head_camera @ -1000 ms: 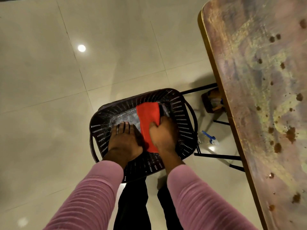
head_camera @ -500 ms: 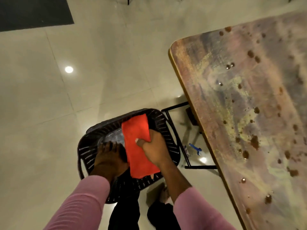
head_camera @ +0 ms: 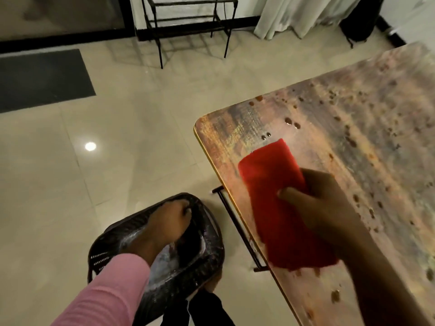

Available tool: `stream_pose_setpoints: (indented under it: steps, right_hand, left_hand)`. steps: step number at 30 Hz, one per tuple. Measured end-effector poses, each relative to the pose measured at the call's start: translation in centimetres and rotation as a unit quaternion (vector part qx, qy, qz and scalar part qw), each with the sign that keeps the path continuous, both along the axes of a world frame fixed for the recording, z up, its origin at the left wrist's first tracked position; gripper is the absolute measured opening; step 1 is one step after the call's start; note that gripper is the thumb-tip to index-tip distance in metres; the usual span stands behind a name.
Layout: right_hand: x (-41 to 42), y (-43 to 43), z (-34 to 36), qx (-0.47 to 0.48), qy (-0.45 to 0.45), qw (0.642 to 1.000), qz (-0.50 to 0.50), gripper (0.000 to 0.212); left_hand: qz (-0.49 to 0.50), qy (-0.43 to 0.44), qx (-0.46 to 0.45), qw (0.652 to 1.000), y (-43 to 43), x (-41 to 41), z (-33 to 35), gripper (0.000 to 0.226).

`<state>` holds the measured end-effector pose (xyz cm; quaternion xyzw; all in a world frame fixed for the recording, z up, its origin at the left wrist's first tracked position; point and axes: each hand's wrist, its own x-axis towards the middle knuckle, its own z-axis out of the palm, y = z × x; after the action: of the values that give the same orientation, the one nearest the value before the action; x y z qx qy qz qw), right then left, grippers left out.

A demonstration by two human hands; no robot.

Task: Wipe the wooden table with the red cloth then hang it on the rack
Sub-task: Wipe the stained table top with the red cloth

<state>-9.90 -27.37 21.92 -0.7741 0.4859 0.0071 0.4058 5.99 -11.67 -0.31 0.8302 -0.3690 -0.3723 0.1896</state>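
Note:
My right hand [head_camera: 322,208] grips the red cloth [head_camera: 275,198], thumb on top, over the near left corner of the wooden table [head_camera: 353,128]. The cloth hangs flat from the hand above or against the tabletop; I cannot tell if it touches. Brown spots and drops speckle the table surface. My left hand [head_camera: 168,222] rests low on the far rim of the black plastic basket [head_camera: 204,252] on the floor to the left of the table. A black metal rack [head_camera: 188,20] stands at the far wall, top centre.
A dark mat [head_camera: 42,78] lies on the tiled floor at the far left. White curtains [head_camera: 299,12] hang at the back right, with a dark bag [head_camera: 360,22] beside them. The table's black leg frame [head_camera: 237,227] runs beside the basket.
My right hand has lifted the red cloth out of the basket and carried it right, over the table corner. My left hand moved to the basket's far rim. The view tilted up.

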Motion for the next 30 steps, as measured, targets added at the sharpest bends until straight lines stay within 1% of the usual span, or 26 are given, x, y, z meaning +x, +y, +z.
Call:
stream_pose_setpoints:
  steps: [2, 3, 5, 6, 7, 9, 10, 12, 14, 17, 19, 20, 22, 25, 28, 30]
  right_hand:
    - [-0.3, -2.2, 0.8, -0.05, 0.028, 0.998, 0.01, 0.035]
    - [-0.3, -3.4, 0.7, -0.097, 0.046, 0.994, 0.023, 0.038]
    - [0.3, -5.4, -0.7, -0.223, 0.089, 0.97, 0.043, 0.042]
    - [1.0, -6.0, -1.8, -0.271, 0.104, 0.956, 0.047, 0.043]
    - [1.7, -6.4, -2.8, -0.293, 0.112, 0.948, 0.051, 0.044]
    - [3.2, -6.3, -4.9, -0.278, 0.119, 0.949, 0.084, 0.043]
    - [4.0, -6.0, -5.8, -0.261, 0.128, 0.95, 0.112, 0.039]
    - [5.0, -5.1, -7.5, -0.253, 0.154, 0.94, 0.171, 0.032]
    - [5.4, -4.6, -8.4, -0.259, 0.167, 0.931, 0.197, 0.039]
    - [5.5, -4.9, -9.4, -0.24, 0.157, 0.94, 0.182, 0.055]
    - [5.4, -5.0, -10.1, -0.229, 0.159, 0.94, 0.199, 0.062]
    - [5.4, -5.1, -10.4, -0.229, 0.161, 0.937, 0.211, 0.063]
    - [5.6, -4.9, -10.8, -0.237, 0.147, 0.933, 0.227, 0.058]
    - [5.1, -3.9, -11.0, -0.254, 0.098, 0.923, 0.272, 0.049]
    - [3.6, -4.1, -11.4, -0.267, 0.078, 0.915, 0.292, 0.043]
    - [3.5, -6.0, -11.7, -0.259, 0.094, 0.927, 0.256, 0.048]
  left_hand:
    - [0.076, -0.014, -0.044, 0.996, -2.0, 0.6, 1.3, 0.023]
    - [0.116, -0.013, -0.062, 0.991, -3.0, 0.9, 1.7, 0.024]
    - [0.182, 0.003, -0.093, 0.979, -5.0, 1.4, 2.3, 0.024]
    - [0.214, 0.014, -0.107, 0.971, -5.9, 1.6, 2.6, 0.024]
    - [0.249, 0.026, -0.119, 0.961, -6.9, 1.8, 2.8, 0.025]
    - [0.321, 0.044, -0.138, 0.936, -8.9, 1.9, 3.6, 0.027]
    - [0.357, 0.05, -0.145, 0.921, -9.8, 2.0, 3.9, 0.028]
    - [0.418, 0.059, -0.149, 0.894, -11.4, 2.3, 4.4, 0.034]
    - [0.468, 0.074, -0.154, 0.867, -13.0, 2.8, 4.7, 0.038]
    - [0.525, 0.09, -0.166, 0.83, -14.7, 3.5, 5.1, 0.042]
    - [0.552, 0.089, -0.17, 0.812, -15.5, 4.2, 5.4, 0.048]
    - [0.56, 0.088, -0.175, 0.805, -15.9, 4.6, 5.5, 0.051]
    - [0.57, 0.097, -0.185, 0.795, -16.5, 5.6, 5.5, 0.056]
    - [0.579, 0.125, -0.198, 0.781, -17.1, 6.7, 5.0, 0.05]
    - [0.562, 0.141, -0.185, 0.793, -17.5, 6.7, 4.6, 0.044]
    - [0.549, 0.152, -0.19, 0.8, -17.5, 6.5, 4.4, 0.042]
